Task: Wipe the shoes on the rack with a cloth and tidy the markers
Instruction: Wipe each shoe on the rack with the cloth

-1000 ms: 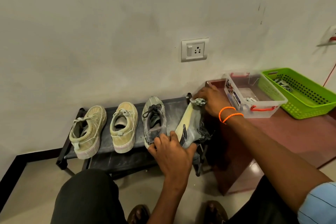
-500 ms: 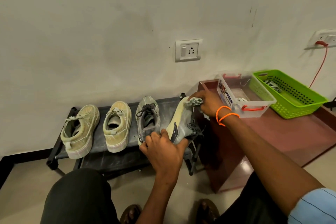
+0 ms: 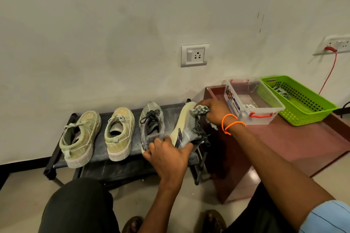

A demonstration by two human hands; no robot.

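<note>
Two beige canvas sneakers (image 3: pixel 98 136) and a grey sneaker (image 3: pixel 152 125) stand on the black shoe rack (image 3: pixel 56 153); the left hand (image 3: pixel 168 155) grips the heel of a tilted grey sneaker (image 3: pixel 186 128), the right hand (image 3: pixel 214 110) presses a bunched cloth (image 3: pixel 200 109) against its toe

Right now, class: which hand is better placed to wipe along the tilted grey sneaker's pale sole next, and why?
The right hand. It already grips the crumpled grey cloth at the toe of the tilted grey sneaker, while the left hand is busy holding the heel steady.
</note>
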